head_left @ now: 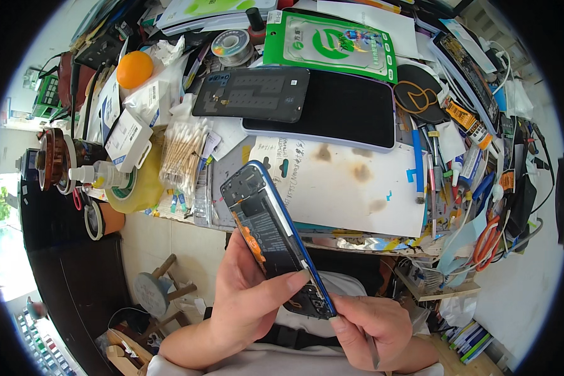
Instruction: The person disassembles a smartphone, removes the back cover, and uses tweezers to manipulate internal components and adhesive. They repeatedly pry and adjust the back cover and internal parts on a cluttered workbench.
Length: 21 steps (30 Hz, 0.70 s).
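Observation:
Above my lap, my left hand [247,288] is closed round an opened phone [272,235] with a blue frame, its thumb across the lower part. The phone's back is off, so the dark battery, an orange ribbon cable and inner boards show. My right hand [373,329] is at the phone's lower right corner, fingers pinched round a thin metal tool [373,352]. The tool's tip is hidden, so its exact kind cannot be told. A loose dark phone back cover [250,94] lies on the bench beyond, partly over a large black-screened device [351,109].
White paper [357,188] with brown scorch marks covers the bench front. Cotton swabs [183,147], an orange [135,69], a solder spool [232,47] and a green packet [332,47] stand around. Screwdrivers, an adhesive tube [467,122] and cables crowd the right. A stool [153,293] stands below left.

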Available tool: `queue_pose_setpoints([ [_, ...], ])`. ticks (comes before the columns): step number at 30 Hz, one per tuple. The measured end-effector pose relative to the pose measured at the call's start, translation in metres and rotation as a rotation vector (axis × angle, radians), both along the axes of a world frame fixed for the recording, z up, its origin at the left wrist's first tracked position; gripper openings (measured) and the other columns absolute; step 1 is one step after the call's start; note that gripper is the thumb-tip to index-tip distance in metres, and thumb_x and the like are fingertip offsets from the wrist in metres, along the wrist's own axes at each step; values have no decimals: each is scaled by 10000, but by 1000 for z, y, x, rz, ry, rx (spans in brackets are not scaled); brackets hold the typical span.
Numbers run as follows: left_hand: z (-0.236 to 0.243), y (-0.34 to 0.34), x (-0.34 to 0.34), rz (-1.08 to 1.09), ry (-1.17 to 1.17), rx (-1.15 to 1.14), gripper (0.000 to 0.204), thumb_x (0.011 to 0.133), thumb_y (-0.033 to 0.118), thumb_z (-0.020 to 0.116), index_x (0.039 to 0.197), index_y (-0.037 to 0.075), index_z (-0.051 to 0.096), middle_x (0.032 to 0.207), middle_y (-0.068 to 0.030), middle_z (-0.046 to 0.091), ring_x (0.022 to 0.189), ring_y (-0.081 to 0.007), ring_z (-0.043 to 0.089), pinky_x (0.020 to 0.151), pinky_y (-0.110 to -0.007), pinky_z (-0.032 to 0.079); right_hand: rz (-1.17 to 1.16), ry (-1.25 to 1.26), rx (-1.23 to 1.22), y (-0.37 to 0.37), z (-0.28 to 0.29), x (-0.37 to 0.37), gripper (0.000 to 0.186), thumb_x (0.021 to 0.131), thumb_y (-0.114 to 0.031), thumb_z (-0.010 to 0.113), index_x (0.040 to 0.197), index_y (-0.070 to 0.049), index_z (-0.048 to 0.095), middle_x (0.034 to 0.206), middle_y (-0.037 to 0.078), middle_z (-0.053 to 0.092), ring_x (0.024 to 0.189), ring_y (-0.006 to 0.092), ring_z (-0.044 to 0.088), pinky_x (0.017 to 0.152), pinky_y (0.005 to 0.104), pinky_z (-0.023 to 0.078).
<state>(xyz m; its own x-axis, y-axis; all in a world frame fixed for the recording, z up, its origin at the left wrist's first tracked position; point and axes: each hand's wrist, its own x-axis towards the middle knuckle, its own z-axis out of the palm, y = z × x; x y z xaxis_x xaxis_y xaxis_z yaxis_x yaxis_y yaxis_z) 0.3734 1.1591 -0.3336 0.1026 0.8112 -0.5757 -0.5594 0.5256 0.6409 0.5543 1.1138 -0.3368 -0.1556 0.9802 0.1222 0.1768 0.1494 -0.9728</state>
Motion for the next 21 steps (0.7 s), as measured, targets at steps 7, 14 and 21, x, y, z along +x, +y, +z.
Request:
queue_pose_setpoints([
  [7,-3,2,-2,-10,2,-13,915,764,23,748,1568,57,313,1053,-72,545,948,-227,581,941,-483,490,17,-40,10,0,0,-1,269,953,-74,707,1209,11,717,908,178,733,708,316,718,636,349,552],
  [14,-5,1,-2,-11,-3,48,909,770,33,742,1565,53,302,1028,-75,527,933,-218,579,945,-492,503,15,-37,31,1,1,-2,261,939,-53,715,1187,29,717,894,184,732,698,309,722,632,345,552],
  [21,-9,-1,-4,-12,-7,85,903,777,33,737,1565,57,297,1024,-78,523,925,-210,582,951,-496,518,9,-16,53,1,1,-4,259,927,-29,723,1175,41,715,868,183,725,669,299,714,606,342,544],
])
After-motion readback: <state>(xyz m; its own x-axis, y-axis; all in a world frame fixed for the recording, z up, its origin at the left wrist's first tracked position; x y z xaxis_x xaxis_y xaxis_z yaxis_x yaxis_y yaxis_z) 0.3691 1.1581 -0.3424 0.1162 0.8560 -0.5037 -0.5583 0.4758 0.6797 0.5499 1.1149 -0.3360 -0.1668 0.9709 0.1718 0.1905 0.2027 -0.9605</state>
